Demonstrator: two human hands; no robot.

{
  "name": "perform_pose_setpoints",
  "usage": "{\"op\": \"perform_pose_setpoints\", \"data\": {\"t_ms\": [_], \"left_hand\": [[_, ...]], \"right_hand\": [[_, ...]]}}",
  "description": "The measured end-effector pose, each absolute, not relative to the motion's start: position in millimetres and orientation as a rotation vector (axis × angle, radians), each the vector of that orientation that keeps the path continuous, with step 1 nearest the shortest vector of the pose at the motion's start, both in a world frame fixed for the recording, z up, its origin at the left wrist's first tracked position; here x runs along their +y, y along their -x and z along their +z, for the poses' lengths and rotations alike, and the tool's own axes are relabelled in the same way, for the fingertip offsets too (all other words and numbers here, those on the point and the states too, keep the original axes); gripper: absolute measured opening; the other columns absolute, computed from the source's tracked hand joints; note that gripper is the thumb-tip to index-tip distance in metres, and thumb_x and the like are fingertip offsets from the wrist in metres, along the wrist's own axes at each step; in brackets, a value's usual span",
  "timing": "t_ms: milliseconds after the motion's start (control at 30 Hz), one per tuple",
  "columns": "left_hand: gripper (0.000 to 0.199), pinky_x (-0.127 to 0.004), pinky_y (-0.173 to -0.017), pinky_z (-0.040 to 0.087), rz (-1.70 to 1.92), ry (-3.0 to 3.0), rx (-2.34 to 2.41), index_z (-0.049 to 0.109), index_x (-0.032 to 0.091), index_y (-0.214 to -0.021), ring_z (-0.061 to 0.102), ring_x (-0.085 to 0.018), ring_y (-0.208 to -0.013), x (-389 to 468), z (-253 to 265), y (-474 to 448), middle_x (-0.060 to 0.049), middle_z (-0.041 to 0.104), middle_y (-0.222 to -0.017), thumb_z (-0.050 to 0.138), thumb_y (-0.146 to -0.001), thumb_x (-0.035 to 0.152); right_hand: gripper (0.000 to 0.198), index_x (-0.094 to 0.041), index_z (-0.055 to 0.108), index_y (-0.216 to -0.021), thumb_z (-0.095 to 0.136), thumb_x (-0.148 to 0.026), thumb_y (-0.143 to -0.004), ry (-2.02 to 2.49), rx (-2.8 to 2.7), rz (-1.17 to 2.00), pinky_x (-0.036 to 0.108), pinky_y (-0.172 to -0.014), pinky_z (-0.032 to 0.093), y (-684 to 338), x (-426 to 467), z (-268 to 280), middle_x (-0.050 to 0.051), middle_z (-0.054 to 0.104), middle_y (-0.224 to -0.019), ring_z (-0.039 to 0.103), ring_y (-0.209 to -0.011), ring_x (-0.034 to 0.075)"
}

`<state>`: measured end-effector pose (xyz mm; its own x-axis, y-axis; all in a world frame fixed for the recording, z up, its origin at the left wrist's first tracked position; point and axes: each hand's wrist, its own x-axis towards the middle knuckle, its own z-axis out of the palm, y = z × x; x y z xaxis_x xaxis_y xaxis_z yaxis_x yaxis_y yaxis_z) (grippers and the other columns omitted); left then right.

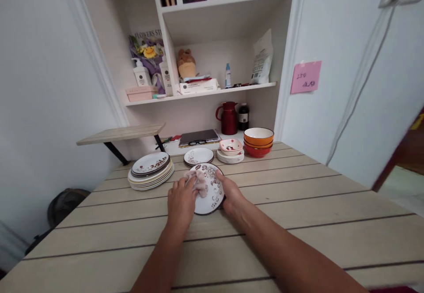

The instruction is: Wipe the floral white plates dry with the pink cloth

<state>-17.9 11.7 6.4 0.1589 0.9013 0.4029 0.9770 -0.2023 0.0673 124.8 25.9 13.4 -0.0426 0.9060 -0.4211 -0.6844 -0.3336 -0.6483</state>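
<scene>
A white plate [209, 198] with a brown floral pattern and a dark rim is tilted up over the middle of the table. My right hand [233, 196] grips its right edge, thumb on the face and the other fingers behind. Against the plate's left side, my left hand [182, 198] presses a crumpled pale pink cloth [199, 182], fingers closed on it. Just behind is a short stack of similar plates [198, 155]. To the left stands a taller stack of plates [150, 174], patterned ones on top of plain pale ones.
Small dishes [231, 154] and a stack of orange and red bowls [259, 142] stand at the back right of the slatted table [298, 249]. A raised wooden stand [122, 133] is at the back left. Behind are a red jug [229, 118], a dark bottle [243, 117] and a laptop [198, 137].
</scene>
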Motion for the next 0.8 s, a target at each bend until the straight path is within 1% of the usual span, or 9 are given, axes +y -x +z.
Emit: {"op": "perform_pose_setpoints", "data": {"t_ms": [100, 233, 367, 467, 567, 700, 800], "left_hand": [[0.044, -0.038, -0.089, 0.043, -0.457, 2.274, -1.850, 0.052, 0.026, -0.133, 0.052, -0.027, -0.110, 12, 5, 16, -0.010, 0.057, -0.126, 0.052, -0.089, 0.027], [0.042, -0.036, -0.095, 0.041, -0.463, 2.420, -1.733, 0.053, 0.022, -0.132, 0.052, -0.025, -0.111, 13, 0, 13, -0.010, 0.057, -0.128, 0.049, -0.090, 0.024], [0.044, -0.037, -0.097, 0.040, -0.478, 2.518, -1.605, 0.051, 0.025, -0.134, 0.051, -0.024, -0.117, 14, -5, 13, -0.009, 0.056, -0.131, 0.049, -0.090, 0.023], [0.045, -0.039, -0.096, 0.041, -0.505, 2.544, -1.585, 0.050, 0.028, -0.135, 0.049, -0.025, -0.120, 15, -8, 15, -0.008, 0.055, -0.132, 0.049, -0.090, 0.022], [0.045, -0.038, -0.096, 0.040, -0.540, 2.542, -1.640, 0.050, 0.029, -0.135, 0.049, -0.024, -0.121, 17, -8, 14, -0.008, 0.054, -0.133, 0.050, -0.090, 0.023], [0.044, -0.039, -0.089, 0.044, -0.534, 2.397, -1.866, 0.051, 0.026, -0.134, 0.052, -0.027, -0.116, 14, -4, 10, -0.010, 0.056, -0.130, 0.050, -0.090, 0.026], [0.042, -0.041, -0.086, 0.044, -0.482, 2.306, -1.912, 0.054, 0.025, -0.131, 0.052, -0.030, -0.111, 10, -1, 7, -0.010, 0.059, -0.126, 0.049, -0.090, 0.027]], "right_hand": [[0.035, -0.010, 0.065, -0.107, 0.050, -0.036, -0.092, 0.945, -0.263, 1.647, 0.038, -0.078, 0.055, -127, 28, 14, 0.010, 0.075, -0.079, 0.070, -0.069, 0.021], [0.033, -0.011, 0.064, -0.111, 0.048, -0.034, -0.093, 0.929, -0.235, 1.633, 0.037, -0.077, 0.055, -130, 30, 14, 0.010, 0.075, -0.083, 0.070, -0.069, 0.020], [0.034, -0.009, 0.064, -0.107, 0.047, -0.034, -0.093, 0.918, -0.227, 1.650, 0.037, -0.075, 0.055, -131, 29, 16, 0.011, 0.075, -0.082, 0.069, -0.068, 0.021], [0.035, -0.007, 0.065, -0.107, 0.047, -0.034, -0.093, 0.921, -0.229, 1.651, 0.038, -0.074, 0.055, -131, 29, 16, 0.011, 0.074, -0.080, 0.069, -0.067, 0.021], [0.034, -0.008, 0.064, -0.108, 0.048, -0.033, -0.093, 0.926, -0.236, 1.639, 0.038, -0.075, 0.055, -130, 31, 14, 0.011, 0.075, -0.082, 0.069, -0.068, 0.021], [0.030, -0.010, 0.064, -0.107, 0.050, -0.031, -0.092, 0.953, -0.236, 1.610, 0.037, -0.076, 0.055, -130, 35, 10, 0.010, 0.075, -0.084, 0.069, -0.070, 0.020], [0.027, -0.012, 0.065, -0.104, 0.052, -0.031, -0.091, 0.971, -0.234, 1.592, 0.035, -0.076, 0.055, -129, 35, 8, 0.009, 0.075, -0.085, 0.069, -0.070, 0.019]]}}
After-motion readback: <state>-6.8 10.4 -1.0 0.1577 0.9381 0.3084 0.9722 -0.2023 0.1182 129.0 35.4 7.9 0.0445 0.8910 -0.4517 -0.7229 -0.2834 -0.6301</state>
